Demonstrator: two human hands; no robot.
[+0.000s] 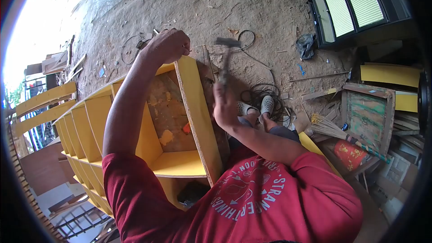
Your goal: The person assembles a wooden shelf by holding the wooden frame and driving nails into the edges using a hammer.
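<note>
My right hand [225, 105] is wrapped round the handle of a hammer [226, 60], whose dark head points away from me above the ground. My left hand [168, 46] is closed at the far top corner of a yellow wooden shelf unit [193, 94]. Its fingertips are pinched close to the board's edge, and what they hold, if anything, is too small to make out. The unit has several compartments running off to the left. Its nearest opening shows a brown, paint-stained panel [166, 112].
Cables [265, 92] lie coiled by my feet [266, 105] on the dirt floor. On the right are a black cabinet [346, 9], a green-stained wooden frame [368, 112], a broom [335, 128] and a red container [348, 155]. Yellow boards [45, 99] stand at the left.
</note>
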